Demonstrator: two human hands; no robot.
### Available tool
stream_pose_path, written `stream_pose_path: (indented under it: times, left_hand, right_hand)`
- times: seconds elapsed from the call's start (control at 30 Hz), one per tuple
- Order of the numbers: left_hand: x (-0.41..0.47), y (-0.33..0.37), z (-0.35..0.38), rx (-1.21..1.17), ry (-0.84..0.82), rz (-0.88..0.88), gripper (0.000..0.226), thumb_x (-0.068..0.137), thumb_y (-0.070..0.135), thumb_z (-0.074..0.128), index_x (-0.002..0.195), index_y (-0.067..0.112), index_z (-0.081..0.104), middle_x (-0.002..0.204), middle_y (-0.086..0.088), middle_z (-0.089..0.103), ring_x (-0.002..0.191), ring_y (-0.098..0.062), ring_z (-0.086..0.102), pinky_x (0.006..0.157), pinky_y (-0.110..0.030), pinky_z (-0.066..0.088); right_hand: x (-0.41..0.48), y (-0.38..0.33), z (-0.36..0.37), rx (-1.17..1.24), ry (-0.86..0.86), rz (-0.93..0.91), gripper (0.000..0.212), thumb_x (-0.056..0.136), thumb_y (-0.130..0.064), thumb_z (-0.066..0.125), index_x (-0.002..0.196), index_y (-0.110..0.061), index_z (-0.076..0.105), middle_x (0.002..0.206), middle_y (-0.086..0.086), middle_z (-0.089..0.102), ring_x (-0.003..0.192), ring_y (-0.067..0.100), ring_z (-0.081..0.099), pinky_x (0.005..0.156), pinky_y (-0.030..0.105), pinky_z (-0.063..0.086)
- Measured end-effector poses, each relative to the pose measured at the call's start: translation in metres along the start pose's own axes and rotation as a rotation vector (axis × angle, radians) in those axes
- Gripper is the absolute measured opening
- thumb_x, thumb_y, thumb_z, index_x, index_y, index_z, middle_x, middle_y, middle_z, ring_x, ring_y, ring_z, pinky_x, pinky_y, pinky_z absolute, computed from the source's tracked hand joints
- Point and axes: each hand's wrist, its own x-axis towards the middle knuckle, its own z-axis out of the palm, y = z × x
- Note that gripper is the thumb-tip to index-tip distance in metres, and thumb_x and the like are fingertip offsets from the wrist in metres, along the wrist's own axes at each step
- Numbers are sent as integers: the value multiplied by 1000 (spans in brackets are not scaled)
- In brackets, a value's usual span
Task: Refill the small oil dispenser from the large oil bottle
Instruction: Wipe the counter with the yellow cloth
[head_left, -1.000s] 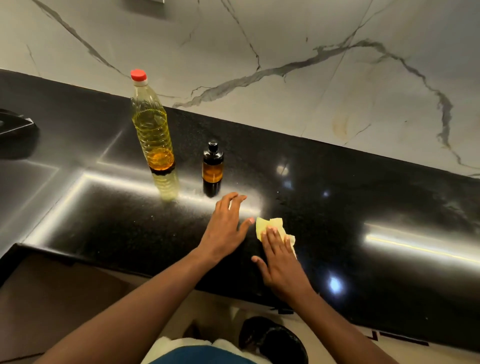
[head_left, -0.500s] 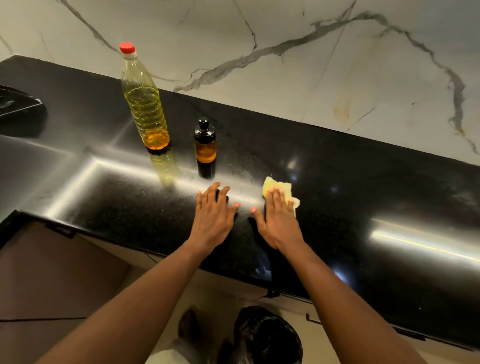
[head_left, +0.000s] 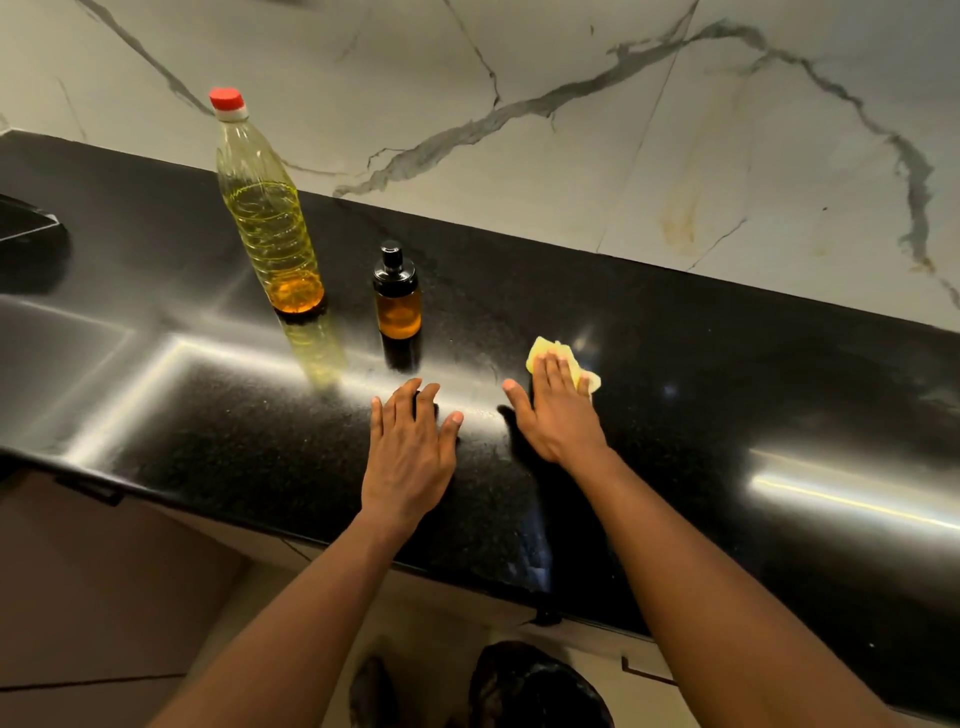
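A tall clear oil bottle (head_left: 267, 223) with a red cap stands upright on the black counter (head_left: 727, 364), about half full of yellow oil. To its right stands the small amber dispenser (head_left: 397, 299) with its black pump top on. My left hand (head_left: 410, 447) lies flat on the counter, fingers spread, just in front of the dispenser and apart from it. My right hand (head_left: 558, 410) presses flat on a crumpled yellow cloth (head_left: 550, 353), whose far edge shows past my fingers.
A marble wall (head_left: 571, 130) rises behind the counter. A dark object (head_left: 26, 228) sits at the far left edge of the counter. The counter's front edge runs below my wrists, with cabinet fronts and a dark bin (head_left: 535, 686) beneath.
My right hand has slid the yellow cloth away from me and to the right across the counter. My left hand stays flat in front of the dispenser. The bottles have not moved.
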Motion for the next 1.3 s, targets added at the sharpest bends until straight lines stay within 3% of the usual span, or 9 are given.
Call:
stream_pose_path:
  times: [0.13, 0.27, 0.43, 0.63, 0.8, 0.93, 1.03, 1.13, 1.3]
  left_hand:
    - [6, -4, -1, -68, 33, -46, 45, 107, 39, 43, 144, 15, 45, 154, -12, 42, 146, -32, 37, 123, -58, 23]
    - [12, -33, -14, -17, 34, -75, 47, 106, 41, 42, 145, 15, 46, 153, -13, 43, 146, -34, 37, 125, -58, 18]
    - [7, -53, -29, 25, 26, -117, 49, 108, 44, 38, 146, 14, 44, 154, -12, 41, 148, -34, 34, 127, -57, 16]
    - [5, -51, -27, 33, 44, -121, 48, 108, 44, 38, 145, 15, 44, 153, -10, 43, 147, -34, 36, 127, -55, 17]
    - [4, -50, -28, 36, 71, -134, 45, 108, 42, 41, 143, 15, 47, 150, -10, 46, 144, -34, 39, 126, -55, 19]
    - [3, -50, -28, 40, 59, -139, 44, 108, 42, 40, 143, 15, 47, 151, -9, 45, 145, -33, 38, 127, -53, 18]
    - [0, -49, -27, 52, 53, -123, 45, 108, 43, 39, 143, 15, 46, 150, -10, 46, 145, -33, 39, 127, -54, 19]
    - [-1, -48, -27, 60, 50, -115, 45, 108, 43, 38, 143, 15, 47, 151, -10, 46, 145, -33, 39, 127, -54, 19]
    - [-1, -48, -26, 54, 62, -117, 44, 108, 42, 38, 142, 16, 47, 150, -9, 46, 145, -31, 39, 127, -53, 20]
  right_hand:
    - [-38, -35, 15, -2, -58, -187, 81, 108, -61, 22, 167, -8, 5, 176, 11, 1, 163, 22, -3, 131, 49, -3]
    - [-125, -33, 25, -13, -148, -418, 84, 106, -65, 23, 168, -13, -1, 172, 1, -14, 160, 14, -16, 130, 40, -13]
    - [-113, 6, 23, -78, -98, -251, 106, 89, -84, -5, 168, -12, -1, 173, 5, -14, 160, 17, -17, 129, 40, -12]
    - [-12, -29, 9, -44, -54, -55, 91, 104, -70, 18, 167, -7, 2, 175, 13, -5, 162, 25, -10, 131, 51, -5]
    - [-73, -81, 35, -48, -143, -357, 89, 104, -70, 18, 167, -11, 0, 175, 10, -8, 161, 22, -13, 131, 49, -8]
    - [-147, -54, 44, -94, -232, -561, 92, 100, -77, 11, 167, -16, -3, 173, 3, -15, 159, 13, -23, 130, 42, -13]
    - [-130, -13, 33, -118, -210, -460, 100, 92, -83, 0, 168, -17, -3, 173, 3, -14, 158, 13, -22, 131, 42, -9]
    - [-64, 4, 14, -102, -105, -280, 97, 95, -77, 8, 168, -12, 3, 175, 9, -7, 160, 18, -14, 129, 42, -9]
    - [38, -33, -1, -68, -72, -129, 87, 105, -68, 16, 167, -8, 1, 175, 13, -5, 162, 25, -9, 130, 51, -6]
